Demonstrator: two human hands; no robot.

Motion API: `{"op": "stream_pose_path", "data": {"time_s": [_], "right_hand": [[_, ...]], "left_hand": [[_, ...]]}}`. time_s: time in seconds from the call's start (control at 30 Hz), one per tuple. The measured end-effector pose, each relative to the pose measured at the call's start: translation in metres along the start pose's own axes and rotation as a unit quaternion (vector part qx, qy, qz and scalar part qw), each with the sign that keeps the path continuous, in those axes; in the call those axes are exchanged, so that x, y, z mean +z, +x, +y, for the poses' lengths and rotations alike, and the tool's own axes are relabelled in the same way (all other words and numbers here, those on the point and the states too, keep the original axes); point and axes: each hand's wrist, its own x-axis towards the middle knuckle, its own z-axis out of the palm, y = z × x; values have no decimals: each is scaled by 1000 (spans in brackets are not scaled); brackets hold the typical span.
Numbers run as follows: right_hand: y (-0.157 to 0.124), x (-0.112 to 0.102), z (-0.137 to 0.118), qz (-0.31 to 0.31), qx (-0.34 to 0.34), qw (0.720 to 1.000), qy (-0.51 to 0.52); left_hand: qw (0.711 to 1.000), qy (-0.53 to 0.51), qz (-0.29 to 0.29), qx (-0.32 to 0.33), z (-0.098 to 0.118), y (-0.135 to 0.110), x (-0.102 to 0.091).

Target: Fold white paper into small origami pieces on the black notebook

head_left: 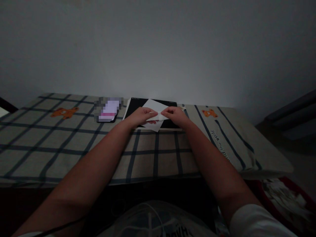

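A white sheet of paper (155,107) lies folded over a black mat (134,105) at the far side of the table. My left hand (140,116) pinches the paper's fold from the left, fingers closed on it. My right hand (175,115) pinches the same fold from the right, its fingertips almost meeting the left hand's. Both forearms stretch across the checked tablecloth (74,144).
A phone (108,110) with a lit screen lies left of the black mat. Orange bear prints (64,112) mark the cloth. A red container (283,197) with white scraps sits low at the right. A plastic bag (153,220) is in my lap. A plain wall stands behind.
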Motion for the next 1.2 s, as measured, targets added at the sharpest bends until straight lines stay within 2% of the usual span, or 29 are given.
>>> {"op": "stream_pose_path", "data": {"time_s": [0.2, 0.43, 0.57, 0.73, 0.87, 0.93, 1.07, 1.2], "right_hand": [[1, 2, 3, -20, -5, 1000, 8], [1, 6, 1, -5, -11, 1000, -26], [1, 5, 1, -4, -19, 1000, -5], [3, 0, 4, 1, 14, 997, 79], [4, -3, 5, 55, 67, 991, 105], [3, -3, 4, 61, 71, 990, 102], [1, 0, 1, 39, 57, 992, 110], [0, 5, -1, 41, 55, 990, 127]], "left_hand": [[998, 47, 34, 29, -5, 3, 1], [990, 98, 38, 95, -4, 2, 3], [985, 108, 62, 118, -4, 3, 4], [991, 50, 67, 107, -8, 7, 2], [992, 23, 90, 91, -6, 6, 0], [992, 26, 99, 76, -3, 4, 0], [995, 59, 70, 41, 3, -1, 1], [996, 68, 15, 58, 6, -3, 5]]}}
